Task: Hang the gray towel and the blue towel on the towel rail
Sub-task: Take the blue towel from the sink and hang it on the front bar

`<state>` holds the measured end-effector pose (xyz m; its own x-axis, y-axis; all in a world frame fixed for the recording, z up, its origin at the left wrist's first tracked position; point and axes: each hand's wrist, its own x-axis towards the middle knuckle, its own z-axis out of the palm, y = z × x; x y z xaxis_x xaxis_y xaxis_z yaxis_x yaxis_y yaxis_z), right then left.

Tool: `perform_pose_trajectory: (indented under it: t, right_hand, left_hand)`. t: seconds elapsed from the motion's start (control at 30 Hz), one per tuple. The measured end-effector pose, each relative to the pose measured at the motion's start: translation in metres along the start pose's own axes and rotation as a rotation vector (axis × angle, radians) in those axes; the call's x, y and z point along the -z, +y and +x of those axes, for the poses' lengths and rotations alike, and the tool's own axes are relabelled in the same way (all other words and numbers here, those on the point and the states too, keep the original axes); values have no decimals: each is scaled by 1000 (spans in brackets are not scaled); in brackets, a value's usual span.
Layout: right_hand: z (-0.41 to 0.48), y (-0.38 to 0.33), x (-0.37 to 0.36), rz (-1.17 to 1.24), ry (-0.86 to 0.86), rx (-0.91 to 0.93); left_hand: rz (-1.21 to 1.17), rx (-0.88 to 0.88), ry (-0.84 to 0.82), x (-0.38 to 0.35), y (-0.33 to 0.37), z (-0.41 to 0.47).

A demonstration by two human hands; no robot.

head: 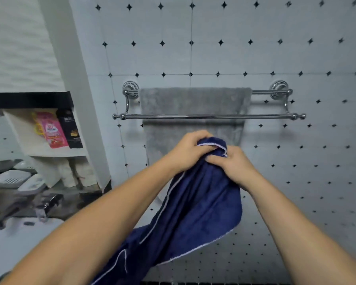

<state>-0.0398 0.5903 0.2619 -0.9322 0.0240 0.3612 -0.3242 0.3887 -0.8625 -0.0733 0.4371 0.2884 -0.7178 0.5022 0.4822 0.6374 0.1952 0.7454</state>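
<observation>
The gray towel [193, 103] is draped flat over the back bar of the chrome double towel rail [209, 116] on the white tiled wall [296, 48], its folded top edge neat and level, the plush nap a soft mid gray. It covers the left and middle of that bar and hangs down behind the bare front bar, which shines across its face.

Below the rail, both hands are bunched together on the blue towel [195, 206]. The left hand [188, 152] curls its fingers over the gathered top edge, and the right hand [233, 166] pinches the same edge just beside it, the two nearly touching. The towel is a deep navy with a thin pale trim running along its hem. It falls in loose folds between the forearms toward the bottom of the view, one corner fanning out to the right.

To the left, a small shelf [49, 153] holds a pink packet [52, 130] and a dark box [70, 128] standing side by side.
</observation>
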Motion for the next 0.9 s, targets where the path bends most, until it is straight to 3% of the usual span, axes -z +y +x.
perform_pose_trajectory:
  t: [0.1, 0.17, 0.27, 0.43, 0.5, 0.6, 0.67, 0.8, 0.9]
  right_hand:
    - [-5, -1, 6, -30, 38, 16]
    - [-11, 1, 12, -60, 92, -32]
    - [-16, 3, 33, -30, 234, -102]
    - [-25, -2, 71, 61, 421, -176]
    - [-26, -2, 80, 80, 436, -193]
    - [-27, 2, 84, -79, 349, -203]
    - [-28, 3, 77, -245, 206, -212]
    - [-28, -4, 21, -362, -198, -159]
    - [-18, -6, -23, -353, -222, -25]
  left_hand:
    - [-139, 11, -46, -4, -15, -23]
    - [-38, 30, -87, -9, -33, -38]
    - [21, 196, -144, -14, -65, -65]
    - [235, 411, -111, -1, -111, -100]
    - [274, 486, -6, 8, -122, -102]
    - [228, 569, 204, 27, -120, -93]
    - [218, 534, 238, 38, -104, -77]
    - [311, 360, -5, 29, -48, -37]
    - [175, 329, -158, 15, -14, -18]
